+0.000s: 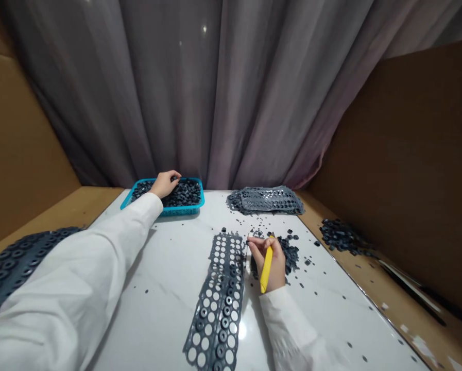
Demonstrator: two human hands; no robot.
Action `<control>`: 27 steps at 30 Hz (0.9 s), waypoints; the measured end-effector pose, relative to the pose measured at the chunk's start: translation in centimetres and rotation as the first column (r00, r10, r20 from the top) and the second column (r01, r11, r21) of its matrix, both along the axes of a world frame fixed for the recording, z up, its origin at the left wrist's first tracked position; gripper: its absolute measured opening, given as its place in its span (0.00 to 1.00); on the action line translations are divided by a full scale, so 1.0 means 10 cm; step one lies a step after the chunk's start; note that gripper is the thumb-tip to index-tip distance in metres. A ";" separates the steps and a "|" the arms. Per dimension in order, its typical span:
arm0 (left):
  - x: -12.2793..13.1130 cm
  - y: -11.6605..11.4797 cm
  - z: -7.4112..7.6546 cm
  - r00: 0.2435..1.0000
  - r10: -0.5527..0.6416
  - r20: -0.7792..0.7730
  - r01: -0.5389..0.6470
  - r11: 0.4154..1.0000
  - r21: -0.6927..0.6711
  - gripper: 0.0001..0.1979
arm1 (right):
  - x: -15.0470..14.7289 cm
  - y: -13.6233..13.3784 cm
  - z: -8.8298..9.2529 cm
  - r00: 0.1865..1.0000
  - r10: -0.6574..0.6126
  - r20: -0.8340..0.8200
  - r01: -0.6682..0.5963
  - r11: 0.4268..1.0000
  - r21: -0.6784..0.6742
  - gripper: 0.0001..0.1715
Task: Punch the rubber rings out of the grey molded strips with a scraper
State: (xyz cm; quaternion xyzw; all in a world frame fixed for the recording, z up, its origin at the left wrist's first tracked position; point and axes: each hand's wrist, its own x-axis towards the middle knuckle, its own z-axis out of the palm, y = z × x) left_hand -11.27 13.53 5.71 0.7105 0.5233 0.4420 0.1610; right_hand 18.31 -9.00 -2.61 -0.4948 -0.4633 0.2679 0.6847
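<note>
My left hand [166, 184] is over a blue plastic basket [182, 210] filled with small black rubber pieces [188, 193]. Its fingers curl into a pinch, and what they hold, if anything, is too small to make out. In my right hand [275, 263] lies a slim yellow-handled tool [267, 268], tilted across the palm; its working end is hidden. The thumb and forefinger meet beside the right edge of a black perforated rubber sheet [219, 281]. Many holes in that sheet are open, while raised round rings remain along its middle and right rows.
Stacked perforated sheets [271, 200] lie at the back right. Loose black bits [290, 255] heap beside my right hand, with another pile [341, 237] on the cardboard. A ringed sheet [18, 263] sits at left. Cardboard walls [408, 134] and a grey curtain [184, 93] enclose the white table [165, 319].
</note>
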 end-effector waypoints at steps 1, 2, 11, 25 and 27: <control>-0.04 0.02 -0.02 1.000 -0.003 -0.002 0.003 1.000 0.001 0.08 | 0.00 -0.01 0.00 1.000 -0.002 -0.002 0.002 1.000 -0.002 0.22; -0.06 0.04 -0.03 1.000 -0.008 -0.011 0.008 1.000 0.001 0.09 | -0.01 -0.01 0.00 1.000 -0.006 -0.005 0.006 1.000 -0.002 0.22; -0.12 0.11 -0.09 0.997 -0.035 0.074 0.038 0.998 -0.044 0.11 | -0.56 1.05 0.44 0.944 0.256 0.210 -0.265 0.964 0.017 0.20; 0.10 -0.45 0.09 0.841 -0.061 0.537 0.122 0.989 -0.080 0.16 | -1.11 1.64 0.65 0.862 0.398 0.314 -0.427 0.904 0.028 0.16; 0.24 -0.72 0.18 0.738 -0.110 0.666 0.286 0.945 -0.160 0.19 | -1.06 1.39 0.86 0.866 0.344 0.363 -0.424 0.889 0.171 0.16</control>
